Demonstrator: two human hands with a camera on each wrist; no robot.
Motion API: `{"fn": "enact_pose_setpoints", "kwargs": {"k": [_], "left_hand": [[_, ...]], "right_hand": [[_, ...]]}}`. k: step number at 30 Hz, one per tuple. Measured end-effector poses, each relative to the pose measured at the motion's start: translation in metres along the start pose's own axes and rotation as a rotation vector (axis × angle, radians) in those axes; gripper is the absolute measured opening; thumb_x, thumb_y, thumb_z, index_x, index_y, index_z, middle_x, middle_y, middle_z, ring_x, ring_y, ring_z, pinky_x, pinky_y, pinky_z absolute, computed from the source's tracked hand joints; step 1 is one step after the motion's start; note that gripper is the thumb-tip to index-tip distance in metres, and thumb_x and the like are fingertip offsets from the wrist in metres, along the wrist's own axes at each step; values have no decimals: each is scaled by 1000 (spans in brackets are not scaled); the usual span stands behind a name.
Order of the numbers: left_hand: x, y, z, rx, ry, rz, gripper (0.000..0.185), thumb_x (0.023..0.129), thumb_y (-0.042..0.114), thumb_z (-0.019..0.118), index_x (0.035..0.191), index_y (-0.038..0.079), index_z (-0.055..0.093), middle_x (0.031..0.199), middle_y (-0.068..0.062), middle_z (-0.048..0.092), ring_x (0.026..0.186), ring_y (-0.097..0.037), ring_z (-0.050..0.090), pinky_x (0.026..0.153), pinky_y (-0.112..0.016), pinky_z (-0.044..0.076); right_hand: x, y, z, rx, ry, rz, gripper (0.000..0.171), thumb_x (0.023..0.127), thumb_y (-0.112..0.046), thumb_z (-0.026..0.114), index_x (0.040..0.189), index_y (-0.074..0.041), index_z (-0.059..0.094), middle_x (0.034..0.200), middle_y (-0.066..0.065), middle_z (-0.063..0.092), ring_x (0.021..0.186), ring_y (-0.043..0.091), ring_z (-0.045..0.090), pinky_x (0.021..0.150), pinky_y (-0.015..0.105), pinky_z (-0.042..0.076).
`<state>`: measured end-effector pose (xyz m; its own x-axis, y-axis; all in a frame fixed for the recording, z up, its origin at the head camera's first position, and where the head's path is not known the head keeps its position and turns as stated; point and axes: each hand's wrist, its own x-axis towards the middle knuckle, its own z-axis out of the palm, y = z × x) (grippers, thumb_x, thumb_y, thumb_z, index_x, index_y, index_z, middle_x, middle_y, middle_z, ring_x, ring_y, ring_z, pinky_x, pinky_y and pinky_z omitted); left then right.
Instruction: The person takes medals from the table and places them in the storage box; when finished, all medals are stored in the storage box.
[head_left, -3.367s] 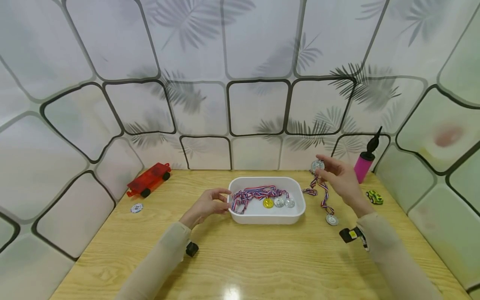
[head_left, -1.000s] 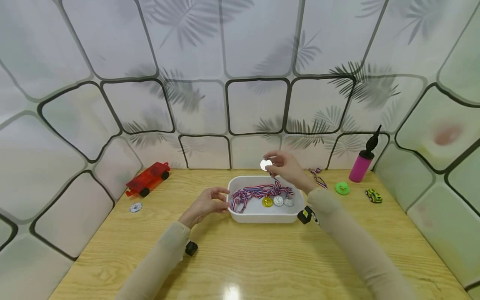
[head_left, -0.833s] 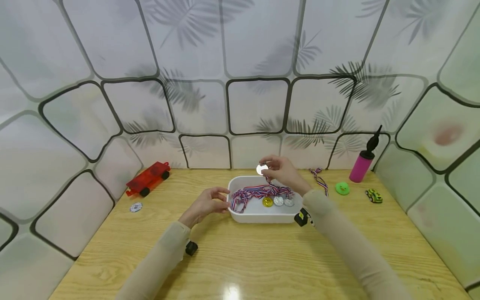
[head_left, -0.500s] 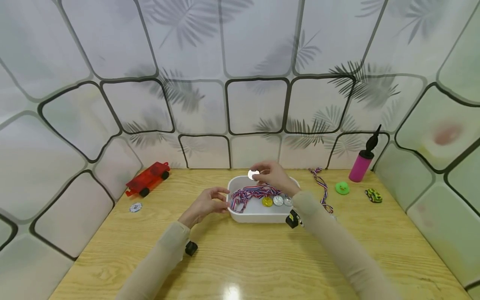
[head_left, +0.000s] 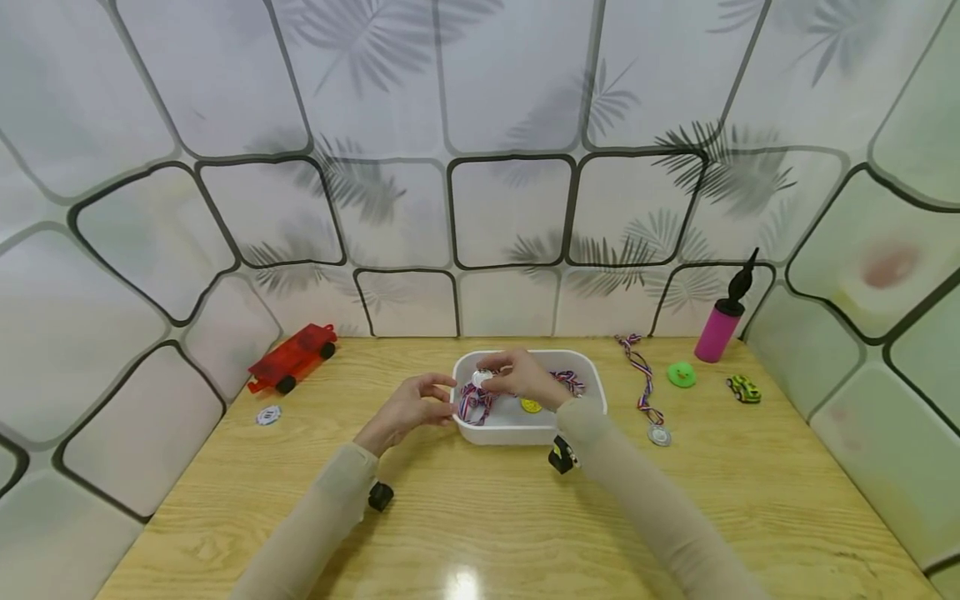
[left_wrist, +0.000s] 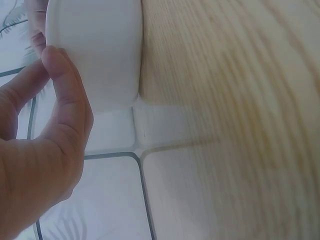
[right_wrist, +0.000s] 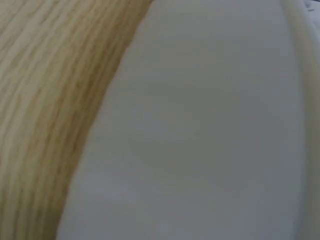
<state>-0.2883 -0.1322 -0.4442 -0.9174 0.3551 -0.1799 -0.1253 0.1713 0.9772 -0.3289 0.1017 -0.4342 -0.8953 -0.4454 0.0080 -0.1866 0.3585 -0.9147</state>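
Note:
My left hand (head_left: 408, 408) pinches the left rim of a white plastic tray (head_left: 510, 435); the left wrist view shows thumb and fingertips meeting at that rim. Inside the tray's left part, my right hand (head_left: 531, 380) holds a silver medal (head_left: 481, 378) between thumb and fingers. Below it lie striped red, white and blue ribbons (head_left: 474, 407) and a gold medal (head_left: 531, 406); the silver medals beside the gold one are hidden by my right hand and wrist. To the tray's right, another silver medal (head_left: 659, 435) lies on the table with its ribbon stretched backward. The right wrist view shows mostly the tray's wall (right_wrist: 190, 130).
A red toy car (head_left: 294, 360) and a poker chip (head_left: 268, 415) sit at the left. On the right are a green duck (head_left: 682, 374), a small green toy car (head_left: 744, 389) and a pink hand pump (head_left: 717, 333). A patterned backdrop closes the back and sides.
My right hand has carried the silver medal from the table at the right leftward over the tray, then down into its left part. My left hand has stayed at the rim.

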Motion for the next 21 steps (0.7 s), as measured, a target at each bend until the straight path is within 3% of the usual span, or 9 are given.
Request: {"fn": "enact_pose_setpoints", "kwargs": {"k": [3, 9, 12, 19, 21], "left_hand": [[0, -1, -1, -2, -2, 4, 48, 86, -1, 71, 131, -3, 53, 102, -13, 58, 75, -18, 66, 76, -37, 61], [1, -2, -1, 0, -1, 8, 47, 86, -1, 72, 130, -2, 53, 102, -13, 58, 74, -18, 66, 75, -37, 61], [1, -2, -1, 3, -3, 10, 49, 86, -1, 72, 131, -3, 53, 101, -13, 58, 74, -18, 66, 75, -37, 61], [0, -1, 0, 8, -2, 10, 50, 86, 0, 72, 132, -4, 51, 100, -12, 58, 73, -17, 66, 71, -32, 61], [0, -2, 0, 8, 2, 9, 50, 86, 0, 72, 132, -4, 52, 100, -12, 58, 72, -17, 66, 72, -33, 61]], "right_hand": [[1, 3, 5, -8, -13, -19, 42, 84, -2, 74, 125, 1, 64, 121, 20, 66, 95, 18, 66, 79, 26, 58], [1, 8, 13, 120, -87, -53, 43, 84, 3, 71, 126, 8, 59, 118, 24, 66, 88, 21, 69, 80, 33, 60], [2, 13, 14, 132, -123, -71, 42, 85, 2, 71, 125, 11, 59, 111, 23, 69, 80, 21, 70, 74, 33, 61], [8, 21, 22, -91, -71, -45, 36, 83, -3, 75, 117, 3, 67, 104, 17, 72, 80, 11, 64, 67, 22, 55], [9, 23, 24, -111, -70, -33, 34, 83, -2, 75, 116, 1, 68, 102, 17, 72, 76, 10, 62, 62, 20, 53]]}}
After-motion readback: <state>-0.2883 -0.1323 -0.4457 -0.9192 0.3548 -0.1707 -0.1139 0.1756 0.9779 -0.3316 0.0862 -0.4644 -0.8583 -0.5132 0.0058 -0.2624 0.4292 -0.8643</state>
